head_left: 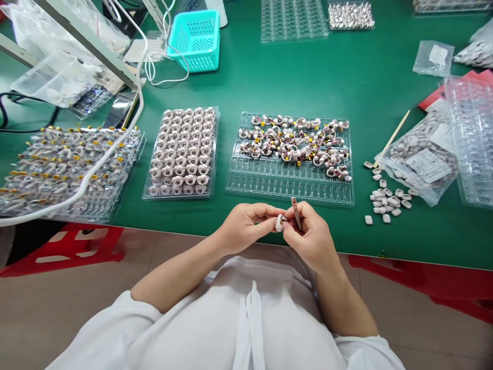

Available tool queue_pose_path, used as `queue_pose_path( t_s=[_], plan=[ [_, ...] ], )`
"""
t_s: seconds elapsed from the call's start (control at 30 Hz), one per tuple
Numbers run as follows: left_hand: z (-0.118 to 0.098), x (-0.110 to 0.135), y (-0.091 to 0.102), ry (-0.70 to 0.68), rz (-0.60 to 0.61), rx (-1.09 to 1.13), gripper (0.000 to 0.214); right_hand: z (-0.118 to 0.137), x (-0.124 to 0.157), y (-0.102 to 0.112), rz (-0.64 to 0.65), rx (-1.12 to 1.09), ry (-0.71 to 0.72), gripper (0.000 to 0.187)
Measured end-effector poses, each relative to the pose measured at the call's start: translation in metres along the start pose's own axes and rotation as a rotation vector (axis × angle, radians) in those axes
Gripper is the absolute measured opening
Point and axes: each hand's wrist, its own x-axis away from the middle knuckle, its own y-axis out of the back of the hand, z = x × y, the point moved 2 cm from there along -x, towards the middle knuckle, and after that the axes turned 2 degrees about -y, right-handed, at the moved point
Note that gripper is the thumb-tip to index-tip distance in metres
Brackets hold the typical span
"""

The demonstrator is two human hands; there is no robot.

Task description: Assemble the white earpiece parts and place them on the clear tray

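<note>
Close to the table's front edge, my left hand (246,223) pinches a small white, curved plastic part (279,223) between thumb and fingers. My right hand (310,234) meets it from the other side, its fingertips at the same part. A thin brownish stick-like tool (296,213) stands up between the right fingers; its lower end is hidden. Just beyond both hands lies a clear tray (269,191) with similar curved parts (296,141) heaped in its rear rows, some showing yellow tabs.
On the left are a tray of pale parts (181,149) and a tray of yellow-tabbed pieces (65,169), crossed by a white cable (88,180). Loose white caps (389,201), a plastic bag (423,154) and a wooden stick (393,136) lie right. A turquoise basket (196,43) stands behind.
</note>
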Motion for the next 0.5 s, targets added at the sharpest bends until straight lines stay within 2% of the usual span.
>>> queue_pose_path(
  t_s=[0.1, 0.2, 0.27, 0.5],
  plan=[
    [-0.003, 0.0, -0.001, 0.018, -0.066, 0.066, 0.018, -0.001, 0.004, 0.007, 0.012, -0.091, 0.003, 0.018],
    [-0.004, -0.001, -0.001, 0.047, -0.103, 0.112, 0.017, -0.003, 0.01, 0.017, -0.09, -0.107, 0.006, 0.018],
    [-0.005, -0.001, -0.001, 0.051, -0.11, 0.127, 0.016, -0.007, 0.013, 0.02, -0.112, -0.078, 0.0, 0.012],
    [-0.003, 0.0, -0.002, -0.036, -0.112, 0.061, 0.011, -0.012, 0.018, 0.011, -0.058, -0.011, 0.07, 0.008]
  ],
)
